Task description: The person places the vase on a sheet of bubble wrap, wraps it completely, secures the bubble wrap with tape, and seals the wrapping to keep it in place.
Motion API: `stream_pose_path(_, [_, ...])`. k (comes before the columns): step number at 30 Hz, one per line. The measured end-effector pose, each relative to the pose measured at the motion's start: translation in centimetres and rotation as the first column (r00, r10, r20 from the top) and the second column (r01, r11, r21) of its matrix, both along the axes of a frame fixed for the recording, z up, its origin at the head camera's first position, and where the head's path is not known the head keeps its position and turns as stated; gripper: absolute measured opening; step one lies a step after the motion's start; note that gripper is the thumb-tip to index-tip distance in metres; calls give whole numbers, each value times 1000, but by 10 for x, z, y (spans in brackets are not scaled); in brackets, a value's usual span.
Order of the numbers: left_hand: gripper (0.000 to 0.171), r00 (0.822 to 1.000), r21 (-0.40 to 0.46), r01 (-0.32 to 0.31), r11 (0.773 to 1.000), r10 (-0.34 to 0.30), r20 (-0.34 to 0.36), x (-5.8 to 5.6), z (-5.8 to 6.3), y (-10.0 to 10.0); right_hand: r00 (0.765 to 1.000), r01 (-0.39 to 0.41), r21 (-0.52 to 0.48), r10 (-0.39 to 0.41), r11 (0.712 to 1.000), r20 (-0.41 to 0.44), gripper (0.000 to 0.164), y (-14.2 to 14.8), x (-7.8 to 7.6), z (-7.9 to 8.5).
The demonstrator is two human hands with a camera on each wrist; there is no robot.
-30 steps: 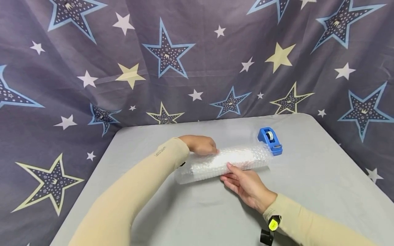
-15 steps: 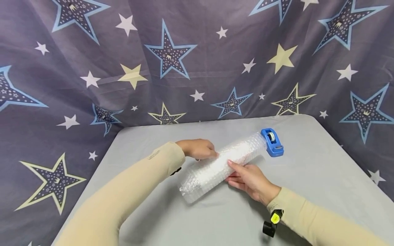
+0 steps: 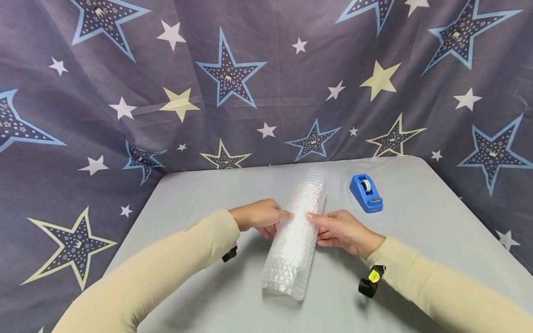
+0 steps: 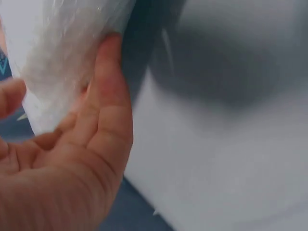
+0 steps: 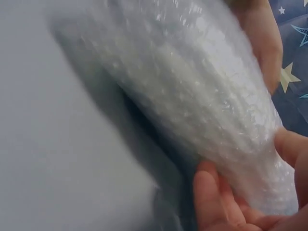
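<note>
A roll of bubble wrap (image 3: 293, 240) points lengthwise away from me over the middle of the table, its near end loose and its far end toward the backdrop. From the left, my left hand (image 3: 262, 216) grips it, thumb on top and fingers curving under. Opposite, my right hand (image 3: 343, 231) holds the other side the same way. In the left wrist view the fingers (image 4: 108, 91) lie along the wrap's underside. The right wrist view shows the thumb and fingers (image 5: 207, 192) around the clear wrap (image 5: 192, 96). What lies inside the wrap is hidden.
A blue tape dispenser (image 3: 366, 193) with a roll of tape stands on the grey tabletop (image 3: 399, 231), right of the wrap and toward the back. A dark star-patterned cloth (image 3: 266, 83) hangs behind the table's far edge.
The bubble wrap roll has swung from lying crosswise to pointing away from me, its left end coming nearer. Both hands kept touching it; the left moved down. The tape dispenser stayed put.
</note>
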State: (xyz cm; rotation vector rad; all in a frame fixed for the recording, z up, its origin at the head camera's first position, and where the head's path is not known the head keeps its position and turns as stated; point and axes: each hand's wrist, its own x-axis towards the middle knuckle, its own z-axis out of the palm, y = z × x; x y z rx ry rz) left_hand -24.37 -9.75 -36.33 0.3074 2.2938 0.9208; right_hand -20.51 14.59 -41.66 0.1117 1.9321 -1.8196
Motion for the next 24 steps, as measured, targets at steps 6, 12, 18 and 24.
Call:
stream_pose_path(6, [42, 989, 106, -128, 986, 118, 93, 15, -8, 1, 998, -57, 57, 58, 997, -19, 59, 5, -10, -1])
stream_pose_path(12, [41, 977, 157, -178, 971, 156, 142, 19, -11, -2, 997, -71, 106, 74, 992, -25, 63, 3, -17, -1])
stream_pose_path(18, [42, 968, 173, -213, 962, 185, 168, 20, -14, -3, 996, -78, 131, 83, 988, -29, 61, 0, -21, -1])
stream_pose_path(24, [42, 965, 190, -224, 956, 190, 181, 21, -22, -6, 994, -94, 136, 102, 986, -51, 61, -2, -22, -6])
